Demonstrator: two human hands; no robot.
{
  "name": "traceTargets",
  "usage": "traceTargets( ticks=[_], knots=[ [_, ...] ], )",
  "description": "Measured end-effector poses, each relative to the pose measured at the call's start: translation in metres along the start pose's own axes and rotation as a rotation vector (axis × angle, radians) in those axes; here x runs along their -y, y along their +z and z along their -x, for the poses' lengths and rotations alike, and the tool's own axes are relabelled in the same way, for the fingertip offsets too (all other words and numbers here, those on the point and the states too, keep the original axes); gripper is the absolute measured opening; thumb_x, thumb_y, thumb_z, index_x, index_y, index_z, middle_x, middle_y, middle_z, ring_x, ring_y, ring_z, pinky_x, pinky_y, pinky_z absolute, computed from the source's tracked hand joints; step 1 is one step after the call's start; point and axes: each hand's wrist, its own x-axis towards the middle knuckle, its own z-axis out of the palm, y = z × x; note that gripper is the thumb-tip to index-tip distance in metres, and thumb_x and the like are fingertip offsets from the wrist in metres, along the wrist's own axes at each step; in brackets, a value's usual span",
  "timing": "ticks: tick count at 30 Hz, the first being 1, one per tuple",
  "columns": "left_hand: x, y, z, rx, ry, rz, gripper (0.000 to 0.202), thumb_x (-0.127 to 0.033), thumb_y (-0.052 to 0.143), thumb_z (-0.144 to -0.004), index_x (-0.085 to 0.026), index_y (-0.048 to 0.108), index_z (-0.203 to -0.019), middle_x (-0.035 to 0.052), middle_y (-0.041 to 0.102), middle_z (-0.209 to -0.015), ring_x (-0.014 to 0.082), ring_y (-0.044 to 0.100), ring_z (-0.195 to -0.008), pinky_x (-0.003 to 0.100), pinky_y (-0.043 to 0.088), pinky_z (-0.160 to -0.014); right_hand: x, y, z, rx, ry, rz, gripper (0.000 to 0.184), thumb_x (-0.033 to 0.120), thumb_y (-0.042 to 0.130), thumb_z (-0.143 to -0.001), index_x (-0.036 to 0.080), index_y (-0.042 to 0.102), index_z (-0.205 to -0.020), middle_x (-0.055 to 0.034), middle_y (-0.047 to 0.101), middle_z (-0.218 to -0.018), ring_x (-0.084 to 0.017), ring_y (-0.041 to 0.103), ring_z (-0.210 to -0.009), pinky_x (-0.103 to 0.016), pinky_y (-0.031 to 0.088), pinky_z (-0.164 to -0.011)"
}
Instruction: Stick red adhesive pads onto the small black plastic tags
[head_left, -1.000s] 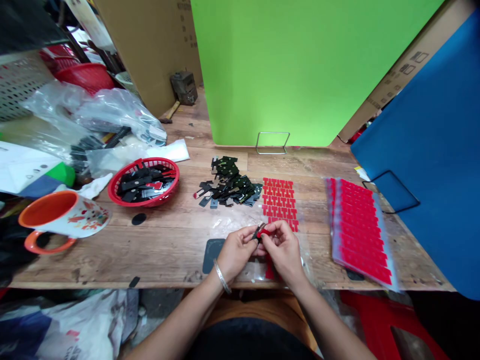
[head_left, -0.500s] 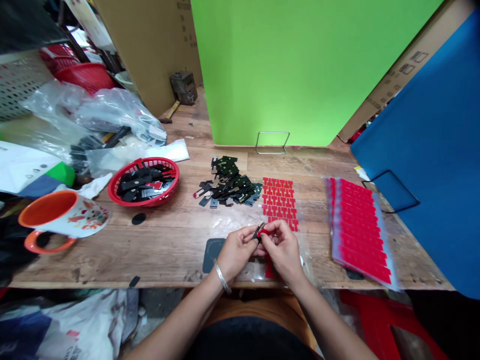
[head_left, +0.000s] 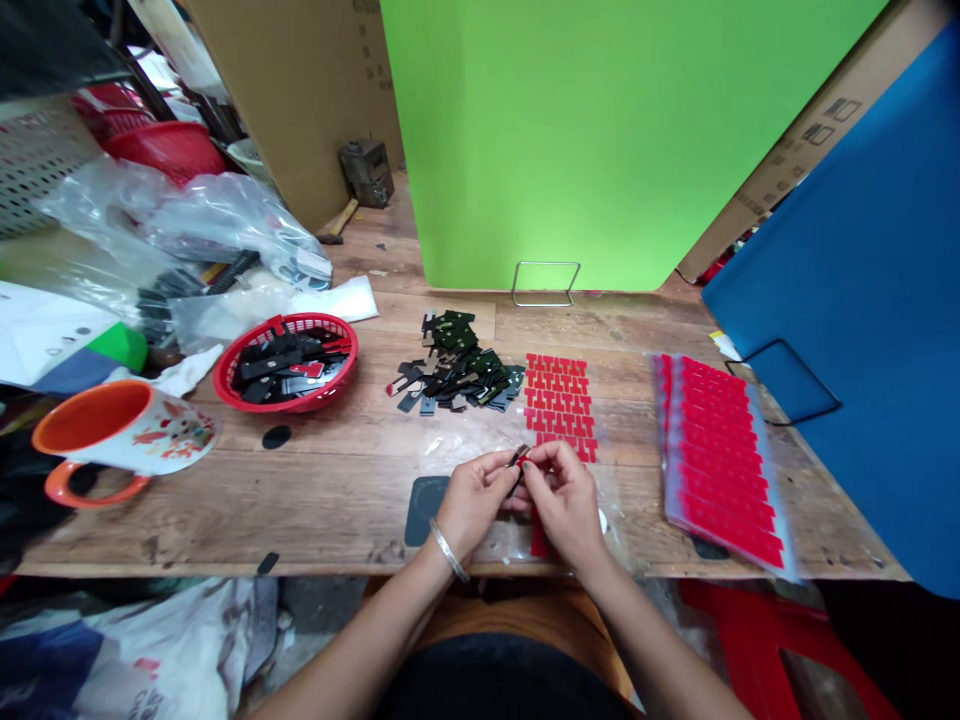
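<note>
My left hand (head_left: 475,500), with a silver bangle at the wrist, is closed on a small flat black piece (head_left: 516,488) near the table's front edge. My right hand (head_left: 564,500) meets it there, its thumb and fingers pinching a small red sticker (head_left: 523,462) against the black piece. Fingers cover most of both. Just beyond the hands lies a clear sheet of red T-shaped stickers (head_left: 559,390), its near part hidden under my right hand. To its left is a loose pile of flat black pieces (head_left: 472,375).
A red basket (head_left: 300,405) of black pieces and an orange-and-white mug (head_left: 176,435) stand at left. More red sticker sheets (head_left: 724,460) are stacked at right. Green board (head_left: 600,150) and blue board (head_left: 847,300) rise behind. A dark patch (head_left: 426,510) marks the wooden tabletop.
The fingers have shifted slightly around the joined pieces: the black piece has turned a little, and less of the red sticker shows. Both hands stay in the same place.
</note>
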Motion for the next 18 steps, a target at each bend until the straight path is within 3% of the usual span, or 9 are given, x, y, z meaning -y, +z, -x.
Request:
traceTargets(
  ticks=[4, 8, 10, 18],
  knots=[
    [0.002, 0.002, -0.002, -0.036, 0.038, 0.010, 0.035, -0.028, 0.064, -0.070, -0.009, 0.061, -0.100, 0.0058, 0.068, -0.077, 0.0124, 0.061, -0.061, 0.023, 0.051, -0.058, 0.003, 0.000, 0.005, -0.053, -0.095, 0.186, 0.005, 0.023, 0.050, -0.081, 0.021, 0.054, -0.084, -0.0016, 0.056, -0.077, -0.014, 0.054, -0.066, -0.025, 0.043, -0.058],
    [-0.001, 0.004, -0.002, -0.044, 0.055, 0.020, 0.035, -0.027, 0.065, -0.069, -0.008, 0.061, -0.099, 0.0049, 0.067, -0.073, 0.0110, 0.059, -0.057, 0.022, 0.050, -0.057, 0.008, -0.001, 0.002, -0.146, -0.235, 0.276, 0.007, 0.020, 0.050, -0.080, 0.020, 0.057, -0.082, -0.0083, 0.052, -0.100, -0.020, 0.052, -0.092, -0.032, 0.043, -0.074],
    [-0.003, 0.005, -0.002, -0.044, 0.047, -0.001, 0.037, -0.027, 0.065, -0.069, -0.007, 0.060, -0.100, 0.0053, 0.066, -0.070, 0.0124, 0.060, -0.058, 0.023, 0.051, -0.057, 0.010, -0.003, -0.002, -0.169, -0.228, 0.258, 0.007, 0.019, 0.051, -0.079, 0.019, 0.057, -0.078, -0.0094, 0.049, -0.105, -0.020, 0.051, -0.093, -0.031, 0.043, -0.073],
    [-0.002, 0.004, 0.001, -0.038, 0.040, -0.023, 0.035, -0.026, 0.063, -0.072, -0.007, 0.059, -0.101, 0.0043, 0.066, -0.068, 0.0131, 0.061, -0.059, 0.024, 0.051, -0.057, 0.010, -0.007, -0.010, -0.132, -0.134, 0.163, 0.005, 0.018, 0.052, -0.076, 0.018, 0.056, -0.073, -0.0052, 0.053, -0.091, -0.016, 0.053, -0.083, -0.027, 0.043, -0.069]
  ],
)
